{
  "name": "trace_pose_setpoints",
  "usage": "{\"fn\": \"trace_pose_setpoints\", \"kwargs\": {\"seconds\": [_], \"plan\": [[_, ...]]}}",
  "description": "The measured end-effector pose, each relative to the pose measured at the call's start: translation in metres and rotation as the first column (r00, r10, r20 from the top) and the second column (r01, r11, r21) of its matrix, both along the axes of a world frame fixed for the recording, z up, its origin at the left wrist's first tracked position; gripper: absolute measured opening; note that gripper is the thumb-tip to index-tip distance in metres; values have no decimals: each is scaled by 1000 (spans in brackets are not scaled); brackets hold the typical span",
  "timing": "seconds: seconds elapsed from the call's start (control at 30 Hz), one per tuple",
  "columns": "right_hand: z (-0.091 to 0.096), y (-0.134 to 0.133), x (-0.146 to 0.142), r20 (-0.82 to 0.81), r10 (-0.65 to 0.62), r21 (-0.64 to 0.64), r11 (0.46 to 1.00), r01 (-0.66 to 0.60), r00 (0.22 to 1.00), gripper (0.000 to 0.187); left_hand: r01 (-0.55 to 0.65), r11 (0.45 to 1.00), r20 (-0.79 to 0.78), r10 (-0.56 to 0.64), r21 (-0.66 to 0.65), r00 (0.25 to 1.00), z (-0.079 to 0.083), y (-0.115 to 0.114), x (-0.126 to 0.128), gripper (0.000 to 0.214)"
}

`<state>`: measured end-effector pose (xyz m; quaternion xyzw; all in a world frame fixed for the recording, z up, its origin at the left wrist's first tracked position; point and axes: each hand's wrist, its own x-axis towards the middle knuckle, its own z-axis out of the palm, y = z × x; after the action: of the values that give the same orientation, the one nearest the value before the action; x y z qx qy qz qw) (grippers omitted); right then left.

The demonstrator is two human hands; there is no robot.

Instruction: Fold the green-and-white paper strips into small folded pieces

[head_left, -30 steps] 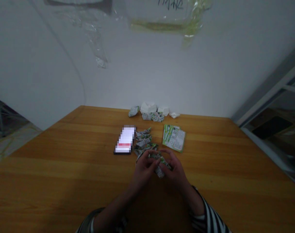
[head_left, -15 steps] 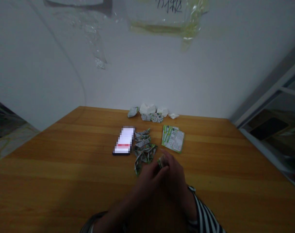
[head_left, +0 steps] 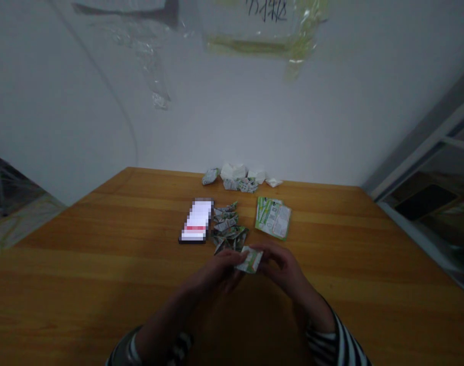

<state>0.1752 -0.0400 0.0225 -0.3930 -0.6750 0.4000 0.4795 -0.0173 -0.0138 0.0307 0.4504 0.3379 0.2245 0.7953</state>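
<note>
A small folded piece of printed paper (head_left: 251, 260), white and green, is held above the wooden table. My left hand (head_left: 219, 268) pinches its left side, thumb on top. My right hand (head_left: 283, 267) has its thumb and fingertips closed at the right edge of the same paper. Just beyond my left hand lie several crumpled, folded printed papers (head_left: 228, 223) in a column, the nearest partly hidden by that hand. Flat printed leaflets (head_left: 273, 219), green and white, overlap in a small stack past my right hand.
A phone (head_left: 197, 221) with a blurred lit screen lies left of the folded papers. Along the wall at the table's (head_left: 140, 203) back edge sit white crumpled tissues (head_left: 232, 171) and crumpled printed papers (head_left: 240, 184). Shelving (head_left: 441, 152) stands at the right.
My hands were close together around the mostly hidden paper. Now they have moved apart, and the small folded paper shows flat between them.
</note>
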Motion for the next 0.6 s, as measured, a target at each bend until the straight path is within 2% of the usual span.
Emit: {"fn": "trace_pose_setpoints", "kwargs": {"seconds": [0.07, 0.1, 0.2, 0.27, 0.4, 0.5, 0.6], "plan": [[-5, 0, -2, -73, -8, -35, 999, 5, 997, 14, 43, 999, -35, -43, 3, 998, 0, -1, 2, 50], [-7, 0, -4, -108, -35, -65, 997, 28, 994, 10, 22, 999, -53, -20, 26, 998, 1, -2, 3, 50], [-10, 0, -10, -176, -189, -213, 965, 150, 966, 15, -167, 971, -44, 177, 173, 983, 3, -2, 10, 42], [-9, 0, -13, -219, -270, -283, 937, 204, 938, 22, -269, 918, 11, 278, 292, 960, 4, -2, 13, 37], [-5, 1, -15, -326, -318, -330, 921, 209, 890, 22, -370, 798, -4, 422, 476, 906, 1, -2, 15, 16], [-2, 0, -18, -353, -355, -369, 903, 220, 866, 19, -462, 705, -17, 557, 538, 830, -1, -5, 16, 9], [-1, -1, -23, -367, -389, -399, 886, 235, 845, 16, -517, 656, -22, 630, 549, 776, 0, -7, 17, 7]]}}
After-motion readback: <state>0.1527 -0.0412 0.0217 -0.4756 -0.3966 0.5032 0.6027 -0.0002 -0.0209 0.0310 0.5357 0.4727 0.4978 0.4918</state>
